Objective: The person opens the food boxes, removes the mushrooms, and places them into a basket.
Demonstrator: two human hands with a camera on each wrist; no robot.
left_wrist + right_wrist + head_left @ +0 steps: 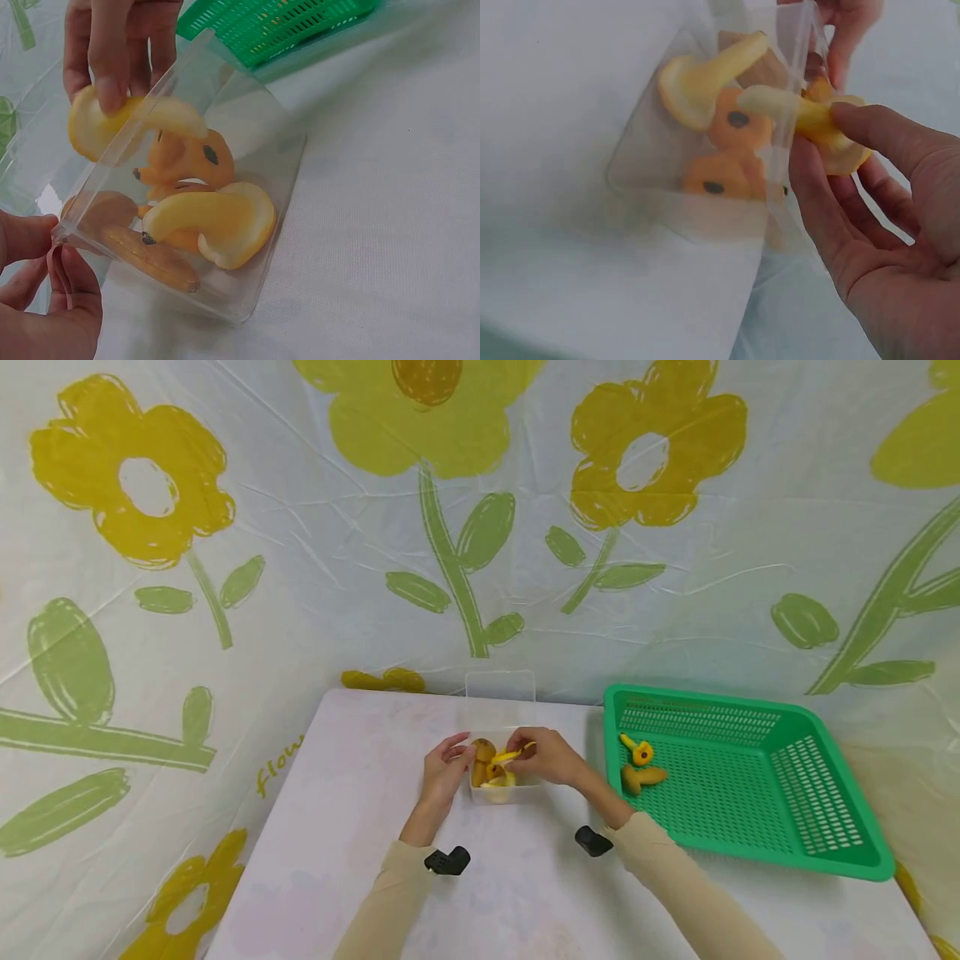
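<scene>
A clear plastic box (517, 795) with mushroom-shaped pieces in it stands on the table, its transparent lid (500, 686) raised at the back. At its left side, my left hand (441, 777) pinches the rim by the corner between thumb and fingers. My right hand (553, 757) holds a yellow mushroom (90, 129) by its cap at the box's opening, the stem pointing inward. Through the wall in the left wrist view show another yellow mushroom (240, 225), a brown mushroom (154, 262) and orange pieces with dark spots (196, 157).
To the right, a green plastic basket (750, 847) has a yellow mushroom (640, 751) and a brown mushroom (637, 778) at its left end. A flower-printed cloth (315, 527) hangs behind the white table (360, 827).
</scene>
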